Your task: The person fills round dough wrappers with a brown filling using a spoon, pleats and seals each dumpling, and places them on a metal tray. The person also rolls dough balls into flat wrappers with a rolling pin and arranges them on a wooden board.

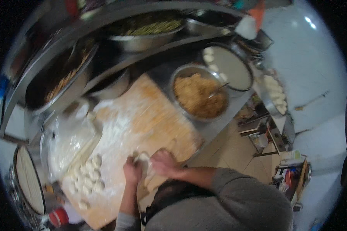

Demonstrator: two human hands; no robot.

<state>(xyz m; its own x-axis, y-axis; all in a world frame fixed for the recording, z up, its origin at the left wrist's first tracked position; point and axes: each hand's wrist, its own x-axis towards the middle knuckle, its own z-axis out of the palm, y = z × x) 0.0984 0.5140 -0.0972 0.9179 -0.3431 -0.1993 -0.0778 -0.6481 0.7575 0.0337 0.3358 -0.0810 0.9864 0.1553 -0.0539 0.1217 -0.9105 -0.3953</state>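
Note:
My left hand [133,170] is curled at the near edge of a floured wooden board [150,121], with its fingertips on a small pale dough piece [144,156]. My right hand [164,163] lies palm down just right of that dough, blurred. Whatever is under its palm is hidden. To the left of my hands, several small dough balls [88,176] sit clustered on the board, and one dough ball [84,204] lies apart near the front corner. Behind the cluster, clear plastic sheeting [72,141] covers a pale mass, perhaps dough.
Right of the board stands a metal bowl of brown crumbly filling [201,95] with a utensil in it. Beyond it, a round tray [234,68] carries several white buns. Large metal pans [150,39] line a shelf at the back. A filled tray [274,93] is farther right.

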